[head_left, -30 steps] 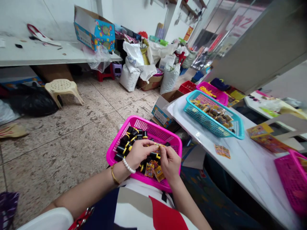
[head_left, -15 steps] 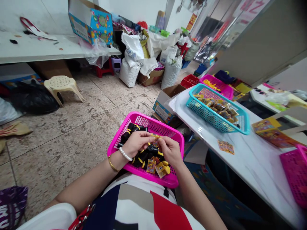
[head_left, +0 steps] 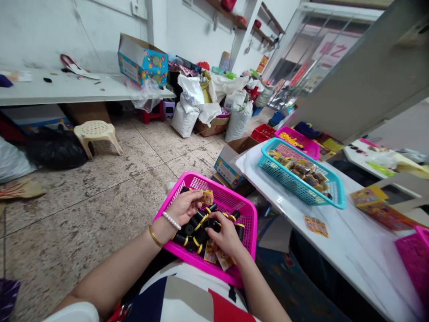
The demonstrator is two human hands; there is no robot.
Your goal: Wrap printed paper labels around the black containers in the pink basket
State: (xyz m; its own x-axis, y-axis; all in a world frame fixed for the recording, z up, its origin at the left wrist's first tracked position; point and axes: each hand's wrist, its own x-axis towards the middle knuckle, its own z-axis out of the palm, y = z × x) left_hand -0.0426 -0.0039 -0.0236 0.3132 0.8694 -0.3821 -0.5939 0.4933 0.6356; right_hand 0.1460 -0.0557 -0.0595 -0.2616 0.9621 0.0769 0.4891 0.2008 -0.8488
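Note:
A pink basket (head_left: 250, 223) sits at my lap, holding several black cylinders (head_left: 181, 239) with yellow rims. My left hand (head_left: 183, 209), with a pearl bracelet at the wrist, pinches a small yellow printed packet (head_left: 208, 197) above the basket's far side. Lower down in the basket, my right hand (head_left: 224, 233) has its thumb and fingers closed around a black cylinder (head_left: 209, 222), partly hidden by the fingers. Loose printed packets (head_left: 210, 251) lie on the cylinders just under my right hand.
To the right, a white table (head_left: 284, 223) carries a turquoise basket (head_left: 338, 188) of filled packets and a small stack of printed cards (head_left: 316, 226). An open carton (head_left: 231, 163) stands beside it. A cream stool (head_left: 95, 130) and white sacks (head_left: 185, 118) stand on the floor beyond.
My hands have come apart; both were at the packet before. The left keeps the packet and has moved left, while the right has dropped onto a black cylinder. The view has tilted up.

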